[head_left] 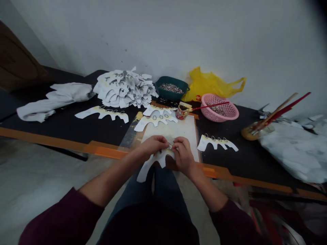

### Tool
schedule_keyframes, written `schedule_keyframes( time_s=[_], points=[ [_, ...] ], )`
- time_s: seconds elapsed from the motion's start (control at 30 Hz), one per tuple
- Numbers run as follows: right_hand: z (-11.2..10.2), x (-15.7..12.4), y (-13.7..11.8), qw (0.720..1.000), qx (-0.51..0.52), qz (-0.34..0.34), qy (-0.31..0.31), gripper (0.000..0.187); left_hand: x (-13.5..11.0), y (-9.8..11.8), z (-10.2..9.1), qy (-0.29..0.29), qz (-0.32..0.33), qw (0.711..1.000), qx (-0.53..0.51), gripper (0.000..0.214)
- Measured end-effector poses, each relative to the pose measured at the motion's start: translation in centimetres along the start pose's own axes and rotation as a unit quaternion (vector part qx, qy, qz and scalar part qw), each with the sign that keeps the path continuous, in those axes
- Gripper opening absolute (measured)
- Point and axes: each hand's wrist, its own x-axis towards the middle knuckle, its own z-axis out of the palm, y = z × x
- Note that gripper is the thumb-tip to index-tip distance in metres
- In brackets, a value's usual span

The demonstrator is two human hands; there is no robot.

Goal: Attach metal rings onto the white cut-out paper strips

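**Small metal ring (pixel 169 145) pinched between both hands above a white paper cutout (pixel 155 164)**

Left hand (pixel 153 145) and right hand (pixel 182 154) almost fully closed, fingertips meeting on the ring at the near end of a white board (pixel 170 132); the grip looks firm, though the fingers hide most of the ring, and its seating on the paper is impossible to make out. Cutout lying partly on the board and partly past the orange front edge of the desk (pixel 61 143), its lower points hanging over dark jeans (pixel 163 190); probably kept this close for steady, short-reach handwork. Three more cutouts, rings along their yellow-stained upper edges, laid flat: one left of the board (pixel 102 114), one at its far end (pixel 155 121), one to its right (pixel 217 143); likely spaced apart to keep the rings from tangling. Toward the back edge of the desk, a heap of cutouts (pixel 125 89) and a green tub of rings (pixel 171 87), both within easy reach; beside them, a small jar (pixel 183 111), a red-handled brush (pixel 211 105), a pink basket (pixel 219 108) and a yellow plastic bag (pixel 209 85). Near the left end, a crumpled white cloth (pixel 53 101); near the right corner, a round dish of brushes (pixel 257 132) and a white plastic sheet (pixel 293 148), its far side cut off by the frame; the jar's contents hard to make out.
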Motion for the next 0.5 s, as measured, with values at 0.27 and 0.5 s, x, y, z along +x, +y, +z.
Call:
schedule_keyframes(
  time_s=[0.27,0.5],
  points=[
    [0.4,-1.4,0.0,0.994,-0.068,-0.083,0.028,0.016,-1.3,-0.4,1.3,0.043,-0.031,0.989,-0.138,0.020],
    [0.5,-1.7,0.0,0.988,-0.097,-0.108,0.047,0.010,-2.5,-0.5,1.8,0.019,-0.029,0.984,-0.174,0.023]
  ],
)
